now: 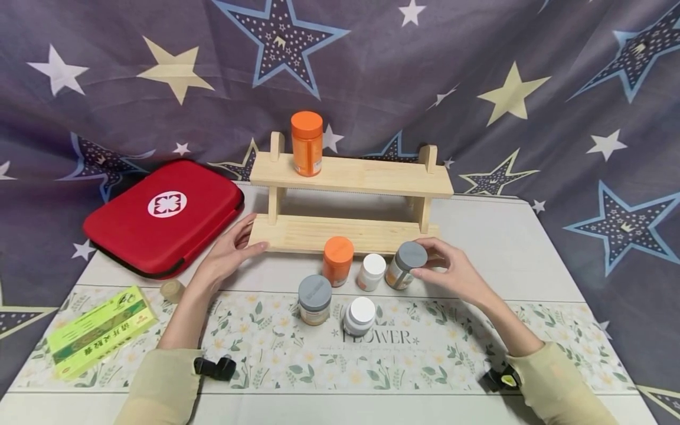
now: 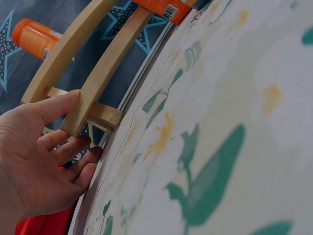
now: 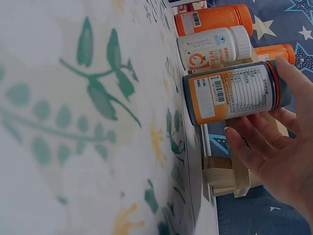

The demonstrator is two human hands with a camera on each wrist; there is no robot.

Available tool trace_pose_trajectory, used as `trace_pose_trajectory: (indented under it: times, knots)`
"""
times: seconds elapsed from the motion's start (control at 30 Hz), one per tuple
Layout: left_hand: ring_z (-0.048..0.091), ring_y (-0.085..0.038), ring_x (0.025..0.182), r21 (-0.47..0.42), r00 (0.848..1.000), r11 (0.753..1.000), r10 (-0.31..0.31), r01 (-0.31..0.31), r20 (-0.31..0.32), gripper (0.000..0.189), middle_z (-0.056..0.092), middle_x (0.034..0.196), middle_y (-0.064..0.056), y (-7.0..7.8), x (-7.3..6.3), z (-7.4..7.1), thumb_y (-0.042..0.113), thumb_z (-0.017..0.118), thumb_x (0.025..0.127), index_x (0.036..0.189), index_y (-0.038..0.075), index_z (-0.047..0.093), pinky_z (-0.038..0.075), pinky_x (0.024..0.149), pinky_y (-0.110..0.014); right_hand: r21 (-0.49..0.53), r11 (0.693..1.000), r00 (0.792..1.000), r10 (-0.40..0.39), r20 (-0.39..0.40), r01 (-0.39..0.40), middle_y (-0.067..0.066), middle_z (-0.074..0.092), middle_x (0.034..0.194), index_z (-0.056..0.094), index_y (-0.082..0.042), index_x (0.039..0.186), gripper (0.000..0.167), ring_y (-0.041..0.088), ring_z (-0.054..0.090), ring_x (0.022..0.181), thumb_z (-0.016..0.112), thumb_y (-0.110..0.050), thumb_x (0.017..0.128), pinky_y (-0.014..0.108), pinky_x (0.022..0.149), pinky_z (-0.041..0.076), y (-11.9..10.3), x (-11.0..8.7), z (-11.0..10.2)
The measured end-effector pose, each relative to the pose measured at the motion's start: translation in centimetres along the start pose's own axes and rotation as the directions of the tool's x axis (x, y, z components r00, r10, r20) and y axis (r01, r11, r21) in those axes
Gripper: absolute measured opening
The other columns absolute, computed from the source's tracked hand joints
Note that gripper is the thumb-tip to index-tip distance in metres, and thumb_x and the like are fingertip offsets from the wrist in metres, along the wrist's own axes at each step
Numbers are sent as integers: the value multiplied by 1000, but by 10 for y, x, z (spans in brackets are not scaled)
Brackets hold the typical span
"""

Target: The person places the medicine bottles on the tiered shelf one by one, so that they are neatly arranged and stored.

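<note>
A two-tier wooden shelf (image 1: 350, 177) stands at the back of the table, one orange bottle (image 1: 307, 144) upright on its upper board. My left hand (image 1: 231, 248) grips the left end of the lower board (image 2: 105, 68), thumb on top and fingers beneath. At the right, my right hand (image 1: 451, 268) holds a grey-lidded supplement jar (image 3: 232, 93), its thumb at the lid and its fingers along the side. Beside that jar stand a white bottle (image 1: 371, 273) and a second orange bottle (image 1: 338, 261). Closer to me are another grey-lidded jar (image 1: 314, 300) and another white bottle (image 1: 359, 316).
A red first-aid case (image 1: 164, 218) lies left of the shelf. Near my left forearm are a small tan cylinder (image 1: 172, 291) and a green medicine box (image 1: 101, 332). A floral runner (image 1: 255, 348) crosses the table, and a star-patterned curtain (image 1: 372, 71) hangs behind.
</note>
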State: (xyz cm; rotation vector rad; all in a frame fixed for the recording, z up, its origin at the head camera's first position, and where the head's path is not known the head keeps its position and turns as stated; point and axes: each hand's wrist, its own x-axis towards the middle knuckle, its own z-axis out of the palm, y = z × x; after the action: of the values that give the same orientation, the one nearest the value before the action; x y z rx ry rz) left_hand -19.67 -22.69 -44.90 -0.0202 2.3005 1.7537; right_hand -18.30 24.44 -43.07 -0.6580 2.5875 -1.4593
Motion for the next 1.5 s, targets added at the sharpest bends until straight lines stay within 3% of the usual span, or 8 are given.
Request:
trace_pose_trajectory:
  times: [0.6, 0.83, 1.13, 1.33, 1.5]
  knots:
    - [27, -35, 156, 2, 1000, 1000, -3, 3, 12, 89, 25, 171, -13, 1, 2, 2, 20, 70, 98, 167, 19, 14, 23, 128, -53, 25, 998, 998, -51, 31, 50, 8, 69, 125, 64, -11, 135, 48, 5, 69, 104, 78, -6, 90, 26, 93, 58, 0, -2, -7]
    - [27, -35, 156, 3, 1000, 1000, 2, -2, 8, 89, 24, 171, -13, 1, 1, 1, 20, 70, 98, 167, 18, 14, 23, 128, -53, 38, 998, 998, -55, 42, 53, -5, 68, 124, 64, -10, 135, 49, 4, 66, 111, 78, -3, 89, 25, 94, 58, -11, 1, -20]
    - [27, -35, 156, 7, 1000, 1000, 3, -3, 13, 89, 25, 171, -14, 0, 2, 2, 20, 70, 98, 167, 17, 14, 23, 128, -53, 41, 997, 996, -73, 54, 71, -13, 69, 119, 62, -4, 135, 47, 5, 69, 107, 75, -1, 90, 26, 83, 62, -33, 15, -42]
    - [27, -35, 156, 5, 1000, 1000, 2, -2, 9, 89, 25, 171, -14, -1, 1, 2, 21, 71, 98, 167, 18, 14, 24, 128, -52, 46, 993, 993, -109, 48, 107, -13, 69, 118, 60, 2, 135, 45, 4, 68, 108, 71, 3, 92, 18, 88, 57, -48, 32, -55]
    - [28, -35, 156, 7, 1000, 1000, 9, -9, 4, 89, 25, 171, -14, -1, 0, 0, 20, 70, 98, 167, 17, 14, 23, 127, -53, 50, 991, 991, -126, 42, 124, -9, 68, 118, 62, 1, 134, 42, 7, 67, 107, 70, 1, 93, 16, 87, 55, -62, 49, -59]
